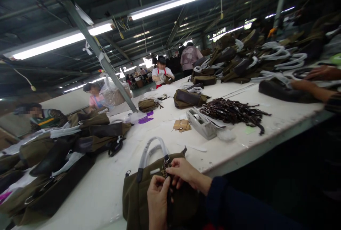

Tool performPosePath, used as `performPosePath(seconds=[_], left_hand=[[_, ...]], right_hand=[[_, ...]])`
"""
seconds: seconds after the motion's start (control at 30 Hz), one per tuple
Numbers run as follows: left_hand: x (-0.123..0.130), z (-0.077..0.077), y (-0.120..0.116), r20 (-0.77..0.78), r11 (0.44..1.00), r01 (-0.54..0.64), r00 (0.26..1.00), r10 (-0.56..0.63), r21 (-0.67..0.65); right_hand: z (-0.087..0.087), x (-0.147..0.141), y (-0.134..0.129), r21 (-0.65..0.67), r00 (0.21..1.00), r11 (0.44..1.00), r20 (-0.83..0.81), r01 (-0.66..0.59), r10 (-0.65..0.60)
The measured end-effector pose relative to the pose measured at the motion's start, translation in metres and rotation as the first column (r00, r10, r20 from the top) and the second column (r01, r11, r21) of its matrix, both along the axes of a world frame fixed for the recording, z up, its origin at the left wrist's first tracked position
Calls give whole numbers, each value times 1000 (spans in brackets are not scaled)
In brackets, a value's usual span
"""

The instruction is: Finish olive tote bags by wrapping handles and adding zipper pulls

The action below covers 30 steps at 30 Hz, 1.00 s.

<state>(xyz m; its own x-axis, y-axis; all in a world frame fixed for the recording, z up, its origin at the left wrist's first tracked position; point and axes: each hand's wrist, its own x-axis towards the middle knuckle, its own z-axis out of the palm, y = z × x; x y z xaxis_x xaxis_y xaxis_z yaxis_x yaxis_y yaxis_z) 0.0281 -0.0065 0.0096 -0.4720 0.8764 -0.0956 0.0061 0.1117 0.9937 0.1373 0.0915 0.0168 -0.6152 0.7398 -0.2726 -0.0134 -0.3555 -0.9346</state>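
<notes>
An olive-green handbag [140, 191] stands before me at the table's near edge, its handle [144, 155] wrapped in white material. By the handle's right base hangs a dark, spotted bag charm [164, 170] with metal rings. Both hands are closed on it in front of the bag. My right hand [185, 171] pinches it near the rings, fingers bent. Just below and to the left, my left hand [158, 196] has thumb and forefinger pressed together on its lower part. The fingers hide much of the charm.
A tape dispenser [201, 123], brown cards [182, 125] and a pile of dark charms [234, 113] lie on the white table [106, 187]. Handbags are heaped at left [64, 166] and back right [234, 59]. A co-worker's hands [310, 84] touch a bag at right.
</notes>
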Motion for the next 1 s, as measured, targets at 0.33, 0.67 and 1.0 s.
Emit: performPosePath(seconds=[0.33, 0.67, 1.0], left_hand=[[-8, -16, 8, 91, 999, 23, 996, -26, 35], [-13, -50, 15, 59, 992, -60, 997, 53, 115], [-8, -30, 23, 283, 976, -130, 956, 77, 176]], right_hand=[[50, 7, 55, 634, 970, 764, 238, -121, -44], [54, -156, 89, 859, 858, 9, 512, -512, -38], [-7, -262, 93, 634, 651, -152, 726, -759, -223]])
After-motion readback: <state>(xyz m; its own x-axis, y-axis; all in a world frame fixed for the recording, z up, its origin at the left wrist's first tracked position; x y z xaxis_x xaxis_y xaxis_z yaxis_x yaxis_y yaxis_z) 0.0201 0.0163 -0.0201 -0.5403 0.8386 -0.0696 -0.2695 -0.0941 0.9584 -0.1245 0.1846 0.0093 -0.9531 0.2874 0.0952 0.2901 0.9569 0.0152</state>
